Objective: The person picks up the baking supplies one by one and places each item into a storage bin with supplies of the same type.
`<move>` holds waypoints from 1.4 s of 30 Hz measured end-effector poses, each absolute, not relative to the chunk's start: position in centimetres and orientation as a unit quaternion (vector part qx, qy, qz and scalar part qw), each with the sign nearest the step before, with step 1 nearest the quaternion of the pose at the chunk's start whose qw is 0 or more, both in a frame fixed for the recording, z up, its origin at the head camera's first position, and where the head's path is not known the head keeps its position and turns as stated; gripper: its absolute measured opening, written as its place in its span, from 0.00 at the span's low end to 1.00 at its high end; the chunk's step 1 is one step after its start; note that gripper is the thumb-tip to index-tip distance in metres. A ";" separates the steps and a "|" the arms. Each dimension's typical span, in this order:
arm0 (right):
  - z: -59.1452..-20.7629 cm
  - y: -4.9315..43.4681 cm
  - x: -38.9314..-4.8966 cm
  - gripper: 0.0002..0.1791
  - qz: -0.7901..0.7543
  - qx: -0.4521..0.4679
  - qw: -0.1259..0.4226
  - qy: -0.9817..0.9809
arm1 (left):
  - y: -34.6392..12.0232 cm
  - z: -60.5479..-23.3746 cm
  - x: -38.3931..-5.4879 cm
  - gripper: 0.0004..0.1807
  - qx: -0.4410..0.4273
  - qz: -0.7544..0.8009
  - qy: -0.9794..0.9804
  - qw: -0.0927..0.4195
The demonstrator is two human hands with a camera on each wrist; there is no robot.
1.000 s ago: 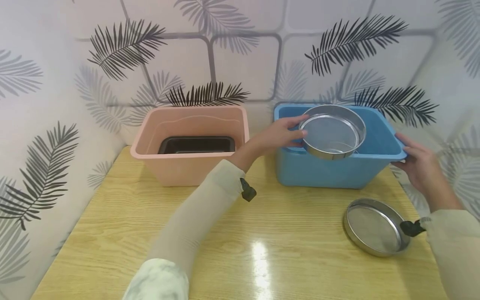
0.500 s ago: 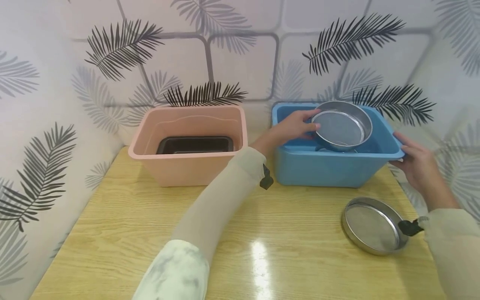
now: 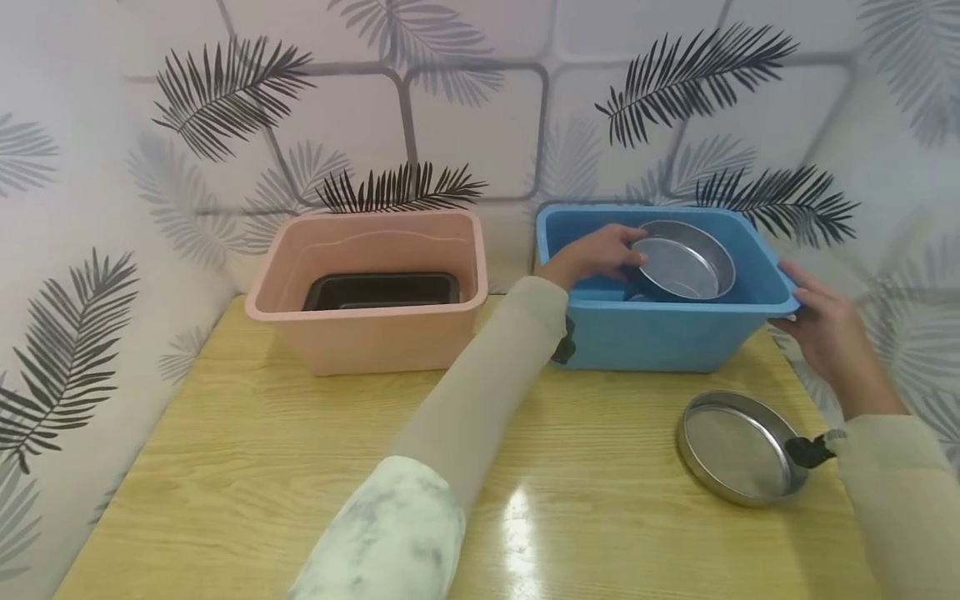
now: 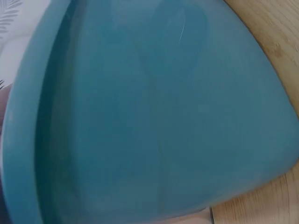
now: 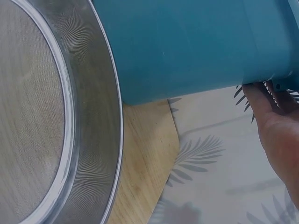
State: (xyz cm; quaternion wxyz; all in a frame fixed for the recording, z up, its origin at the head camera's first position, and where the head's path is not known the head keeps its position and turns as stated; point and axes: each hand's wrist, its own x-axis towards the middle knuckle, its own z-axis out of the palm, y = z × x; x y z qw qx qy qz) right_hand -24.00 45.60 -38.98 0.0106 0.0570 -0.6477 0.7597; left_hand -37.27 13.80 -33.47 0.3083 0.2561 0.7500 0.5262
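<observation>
Head view: nearest me, a mesh sieve (image 3: 738, 454) lies rim up on the table (image 3: 262, 467), touching neither bin. My right hand (image 3: 828, 329) grips the right-end rim of the blue bin (image 3: 652, 340), presumably to steady it. My left hand (image 3: 596, 252) pinches a second sieve (image 3: 684, 262), tilted inside that bin's mouth; the edge hold likely spares the mesh. Off left, near the leafy wall (image 3: 480, 125), a pink bin (image 3: 367, 343) contains a dark pan (image 3: 382, 292).
</observation>
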 end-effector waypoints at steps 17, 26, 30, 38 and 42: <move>-39.0 44.5 -24.2 0.33 0.758 0.055 0.014 -0.650 | 16.5 -34.2 -36.6 0.33 0.214 0.501 0.788 0.289; -39.1 44.8 -24.1 0.32 0.791 0.065 0.006 -0.609 | 15.9 -33.3 -35.9 0.33 0.222 0.477 0.803 0.279; -38.9 45.0 -24.2 0.31 0.790 0.064 0.005 -0.610 | 16.0 -34.0 -36.7 0.31 0.238 0.462 0.823 0.230; -38.7 45.5 -24.0 0.32 0.785 0.047 0.002 -0.618 | 17.0 -34.5 -37.8 0.29 0.251 0.585 0.728 0.253; -38.7 45.9 -23.8 0.32 0.777 0.038 0.008 -0.628 | 17.2 -33.6 -37.2 0.29 0.268 0.628 0.677 0.273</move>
